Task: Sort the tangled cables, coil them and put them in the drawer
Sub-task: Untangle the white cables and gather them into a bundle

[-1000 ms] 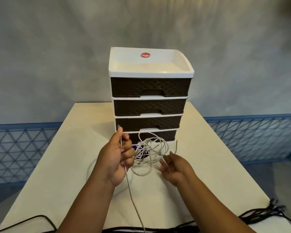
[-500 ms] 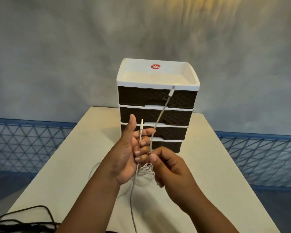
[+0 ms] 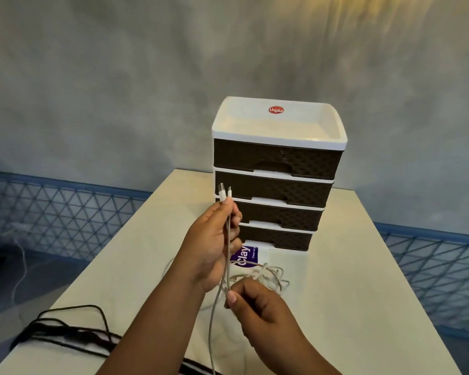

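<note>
- Head view: left hand (image 3: 214, 239) is raised in front of the drawer unit (image 3: 278, 171), fingers curled round both ends of a white cable (image 3: 228, 239), whose two plugs (image 3: 225, 192) stick up side by side above the thumb
- right hand (image 3: 257, 304) sits lower, thumb and forefinger pinching the same strands
- the cable's loose loops (image 3: 268, 274) lie on the white table (image 3: 349, 293), partly over a purple packet (image 3: 245, 256)
- all four brown drawers are closed
- black cables (image 3: 65, 331) lie tangled at the table's near left edge
</note>
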`<state>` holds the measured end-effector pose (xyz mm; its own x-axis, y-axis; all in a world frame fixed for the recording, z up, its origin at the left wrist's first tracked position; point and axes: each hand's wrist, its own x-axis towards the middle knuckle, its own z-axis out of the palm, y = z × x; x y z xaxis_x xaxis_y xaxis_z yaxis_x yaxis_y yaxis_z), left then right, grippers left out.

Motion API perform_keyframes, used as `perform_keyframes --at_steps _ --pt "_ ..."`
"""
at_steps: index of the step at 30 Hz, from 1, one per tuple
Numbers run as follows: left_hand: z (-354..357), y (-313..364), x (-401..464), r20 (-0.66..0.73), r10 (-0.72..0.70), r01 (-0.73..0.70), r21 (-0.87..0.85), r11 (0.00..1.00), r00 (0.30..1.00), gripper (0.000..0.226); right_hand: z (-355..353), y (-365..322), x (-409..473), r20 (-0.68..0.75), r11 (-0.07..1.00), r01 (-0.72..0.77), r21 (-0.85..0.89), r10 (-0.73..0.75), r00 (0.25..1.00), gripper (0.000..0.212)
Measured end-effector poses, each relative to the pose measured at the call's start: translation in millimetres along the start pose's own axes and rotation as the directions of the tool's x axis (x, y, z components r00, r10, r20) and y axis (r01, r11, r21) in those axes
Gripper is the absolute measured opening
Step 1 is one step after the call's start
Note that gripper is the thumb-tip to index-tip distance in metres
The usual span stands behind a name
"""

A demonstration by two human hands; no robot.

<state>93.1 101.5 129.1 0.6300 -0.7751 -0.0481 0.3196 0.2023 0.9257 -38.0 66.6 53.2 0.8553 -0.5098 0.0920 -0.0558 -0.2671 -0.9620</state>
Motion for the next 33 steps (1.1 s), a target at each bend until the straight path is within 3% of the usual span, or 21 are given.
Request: perform_keyframes --at_steps 3,6,10,13,15,18,21,23,26,28,30,33 --pt "-5 5 -1 0.011 -0.004 0.005 -0.103 0.995 1.0 0.027 -1 8 -2 0.069 1.0 -0.018 0.007 0.017 0.997 0.021" --pt "-20 23 0 0.028 0.013 -0.005 -0.273 0.962 1.0 0.028 -14 29 -3 0.153 0.958 0.05 -0.281 -0.006 0.988 0.026" --pt "-41 39 7 -0.08 0.027 -0.051 -0.318 0.947 0.996 0.033 -43 69 4 -0.018 0.739 0.142 -0.658 -0.204 0.979 0.019" --pt "-49 32 13 -0.138 -0.016 -0.017 -0.238 0.971 0.99 0.031 -63 66 20 -0.167 0.66 0.023 -0.751 -0.225 0.96 0.016" --pt "-49 19 16 -0.14 -0.05 0.038 -0.089 0.995 0.989 0.023 -73 40 29 -0.253 0.768 -0.048 -0.639 -0.151 0.956 0.018" --pt "-41 -4 19 -0.048 -0.101 0.108 0.184 0.977 0.994 0.007 -78 -19 43 -0.321 0.908 0.013 -0.418 -0.161 0.933 0.015" --pt "-22 -18 18 0.113 -0.141 0.091 0.366 0.926 0.984 0.016 -73 -70 56 -0.283 0.931 0.142 -0.336 -0.244 0.927 0.016" --pt "-8 -20 19 0.119 -0.117 0.05 0.455 0.889 0.986 0.019 -68 -90 63 -0.251 0.916 0.211 -0.341 -0.305 0.918 0.017" --pt "0 -11 27 0.045 -0.032 0.009 0.438 0.899 0.998 0.031 -63 -94 71 -0.281 0.914 0.302 -0.271 -0.375 0.883 0.025" --pt "-1 -1 33 0.064 -0.032 0.012 0.292 0.956 0.997 0.033 -59 -81 74 -0.317 0.951 0.308 0.02 -0.286 0.904 0.033" --pt "-3 4 37 0.079 -0.055 0.03 0.29 0.957 0.995 0.036 -54 -63 76 -0.322 0.939 0.276 0.206 -0.201 0.925 0.03" --pt "-9 1 38 0.075 -0.088 0.049 0.413 0.909 0.993 0.043 -46 -40 80 -0.332 0.969 0.205 0.139 -0.149 0.932 0.024"
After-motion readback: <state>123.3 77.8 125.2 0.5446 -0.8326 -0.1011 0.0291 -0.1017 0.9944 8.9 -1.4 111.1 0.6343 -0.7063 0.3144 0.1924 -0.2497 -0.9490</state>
